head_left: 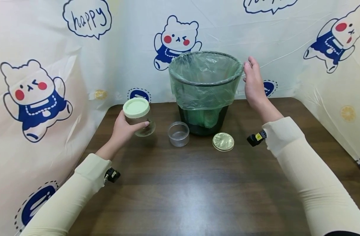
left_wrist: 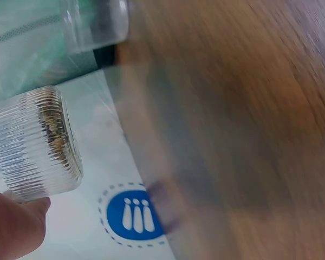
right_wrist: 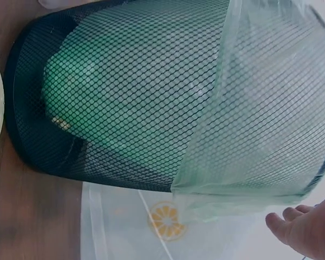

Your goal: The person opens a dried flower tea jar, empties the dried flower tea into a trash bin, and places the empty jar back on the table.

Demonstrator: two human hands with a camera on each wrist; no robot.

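Left of bin, gripping lidded jar with left fingers; right of bin, extending right fingers; could topple clear tub by swinging low.

A brown wood-grain table is shining; at twelve o'clock, a round dark metal-mesh bin is wearing a crinkled green plastic liner; at ten, a clear cylindrical jar (glass or plastic, unclear) is showing ribs.

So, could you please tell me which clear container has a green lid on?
The jar in the left hand: a pale green lid tops it, while the tub on the table has none.
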